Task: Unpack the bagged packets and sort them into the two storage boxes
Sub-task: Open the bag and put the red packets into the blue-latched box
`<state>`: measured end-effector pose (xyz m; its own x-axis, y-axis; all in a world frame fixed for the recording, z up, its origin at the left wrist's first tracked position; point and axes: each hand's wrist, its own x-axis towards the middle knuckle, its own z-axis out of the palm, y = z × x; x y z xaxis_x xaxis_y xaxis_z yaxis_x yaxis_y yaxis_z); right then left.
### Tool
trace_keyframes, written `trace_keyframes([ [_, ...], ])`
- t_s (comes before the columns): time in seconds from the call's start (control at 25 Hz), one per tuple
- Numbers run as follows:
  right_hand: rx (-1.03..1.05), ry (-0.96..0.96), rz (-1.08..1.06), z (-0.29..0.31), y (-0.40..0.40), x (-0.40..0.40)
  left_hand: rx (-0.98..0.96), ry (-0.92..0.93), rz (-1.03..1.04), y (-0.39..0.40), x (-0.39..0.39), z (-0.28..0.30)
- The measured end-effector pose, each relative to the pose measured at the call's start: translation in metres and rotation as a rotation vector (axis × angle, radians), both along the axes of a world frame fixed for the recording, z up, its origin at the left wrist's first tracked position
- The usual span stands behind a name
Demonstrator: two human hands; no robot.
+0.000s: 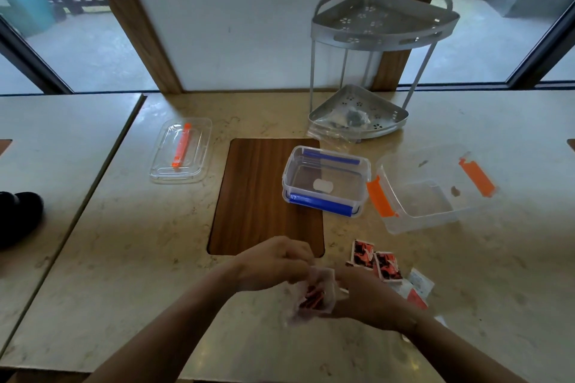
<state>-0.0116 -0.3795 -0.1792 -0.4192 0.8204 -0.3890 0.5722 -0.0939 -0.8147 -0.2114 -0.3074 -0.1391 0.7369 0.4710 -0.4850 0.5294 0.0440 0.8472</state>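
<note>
You grip one small clear bag (pixel 314 295) with both hands, your left hand (pixel 273 263) pinching its mouth and your right hand (pixel 365 297) clasped round its side, red packets visible inside. Sorting is barely begun, by my reading: beyond the grip, the blue-latched box (pixel 326 180) holds only a white patch, the orange-latched box (pixel 432 188) shows two small brown bits I cannot identify, and one lid (pixel 180 151) lies far up-left. Just right of the grip lie two red-and-black packets (pixel 375 260) and two or three white-and-red packets (pixel 415 289), partly hidden, all unsorted.
</note>
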Motion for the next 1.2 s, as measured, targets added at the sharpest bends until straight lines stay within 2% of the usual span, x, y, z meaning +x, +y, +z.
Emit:
trace_keyframes([
  [0.08, -0.062, 0.053, -0.042, 0.001, 0.005, 0.003, -0.022, -0.058, 0.081, 0.007, 0.004, 0.002],
  [0.2, -0.105, 0.07, -0.153, -0.001, 0.03, 0.018, -0.035, -0.11, 0.366, 0.027, 0.015, -0.009],
  [0.32, -0.154, 0.146, -0.321, 0.003, 0.056, 0.031, -0.229, -0.2, 0.71, 0.024, 0.026, -0.027],
  [0.44, -0.19, 0.182, -0.44, 0.004, 0.08, 0.033, -0.382, -0.175, 0.871, 0.013, 0.038, -0.044],
  [0.64, -0.401, 0.392, -0.658, 0.002, 0.109, 0.012, -0.241, -0.037, 1.034, 0.032, 0.051, -0.055],
  [0.8, -0.63, 0.543, -0.836, -0.027, 0.131, 0.002, -0.113, 0.138, 1.006, 0.067, 0.048, -0.054],
  [0.96, -0.882, 0.607, -0.897, -0.045, 0.15, -0.004, -0.057, 0.256, 0.857, 0.1, 0.045, -0.05],
  [1.2, -1.087, 0.795, -0.999, -0.047, 0.165, -0.002, 0.126, 0.447, 0.598, 0.139, 0.051, -0.046],
])
